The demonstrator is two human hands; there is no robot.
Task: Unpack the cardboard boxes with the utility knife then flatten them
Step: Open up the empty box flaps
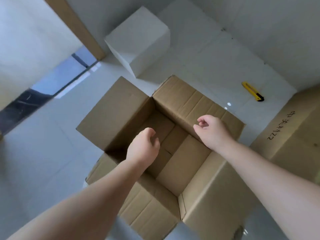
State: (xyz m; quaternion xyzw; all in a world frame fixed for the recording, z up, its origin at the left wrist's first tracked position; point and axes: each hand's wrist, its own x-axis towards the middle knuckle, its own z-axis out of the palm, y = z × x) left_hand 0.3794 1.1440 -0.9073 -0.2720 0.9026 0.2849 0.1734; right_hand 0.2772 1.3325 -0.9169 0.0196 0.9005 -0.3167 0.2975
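A brown cardboard box (199,101) stands open on the floor below me, its four flaps spread outward and its inside bare down to the bottom flaps. My left hand (143,146) hovers over the opening with loosely curled fingers and holds nothing. Above the far right flap, my right hand (212,130) is also loosely curled and free. A yellow utility knife (253,91) lies on the floor to the right, beyond the box and out of both hands.
A white block (138,42) sits on the floor just behind the open box. A second closed cardboard box (294,134) with black writing stands at the right. A wooden door frame (76,26) and white wall rise at the left.
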